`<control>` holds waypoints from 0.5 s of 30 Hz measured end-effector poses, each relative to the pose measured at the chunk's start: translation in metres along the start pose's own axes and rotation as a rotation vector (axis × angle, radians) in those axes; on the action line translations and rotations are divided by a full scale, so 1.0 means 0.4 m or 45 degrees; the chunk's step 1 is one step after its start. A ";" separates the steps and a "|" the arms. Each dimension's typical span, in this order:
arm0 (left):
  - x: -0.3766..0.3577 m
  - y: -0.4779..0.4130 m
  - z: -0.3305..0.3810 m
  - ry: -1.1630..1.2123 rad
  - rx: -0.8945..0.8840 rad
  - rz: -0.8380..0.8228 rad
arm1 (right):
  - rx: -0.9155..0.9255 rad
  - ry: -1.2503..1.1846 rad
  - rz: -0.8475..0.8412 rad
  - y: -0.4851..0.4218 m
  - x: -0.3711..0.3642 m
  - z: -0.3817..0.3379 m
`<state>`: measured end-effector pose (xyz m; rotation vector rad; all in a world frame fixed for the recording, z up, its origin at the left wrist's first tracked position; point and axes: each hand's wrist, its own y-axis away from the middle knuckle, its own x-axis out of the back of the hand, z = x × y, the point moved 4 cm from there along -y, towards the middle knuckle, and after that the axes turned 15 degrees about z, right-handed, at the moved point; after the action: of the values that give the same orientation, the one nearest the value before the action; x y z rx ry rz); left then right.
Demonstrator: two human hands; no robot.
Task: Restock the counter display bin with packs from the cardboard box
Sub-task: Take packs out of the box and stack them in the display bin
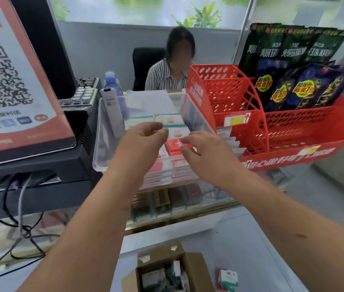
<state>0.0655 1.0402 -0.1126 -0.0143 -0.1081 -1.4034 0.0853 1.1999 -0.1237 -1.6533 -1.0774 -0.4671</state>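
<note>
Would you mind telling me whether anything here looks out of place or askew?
One thing: a single white-and-green pack lies loose on the floor to the right of the open cardboard box, outside it. Both hands, left hand and right hand, hover over the clear display bin.

A glass-topped counter (188, 204) is crowded with a clear display bin (112, 131), a red perforated rack (305, 133) and a black till terminal (40, 165); below, an open cardboard box (192, 268) and a loose pack (228, 277) are seen on the pale floor (261, 239).

Shop counter, till screen (15, 76), red snack rack (305, 131)
</note>
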 end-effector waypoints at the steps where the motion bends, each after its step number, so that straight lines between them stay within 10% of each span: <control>1: 0.010 0.017 -0.002 0.001 -0.008 0.003 | 0.017 -0.016 0.023 0.012 0.010 -0.012; 9: 0.058 0.187 -0.155 -0.148 0.028 0.093 | 0.092 -0.180 0.155 0.248 0.035 -0.027; 15: 0.048 0.303 -0.487 -0.324 0.300 0.086 | -0.087 -0.105 -0.358 0.548 -0.186 0.113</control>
<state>0.2011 1.0272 -0.2984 -0.0010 -0.4799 -1.3095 0.2199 1.2023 -0.3174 -1.5983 -1.3773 -0.6280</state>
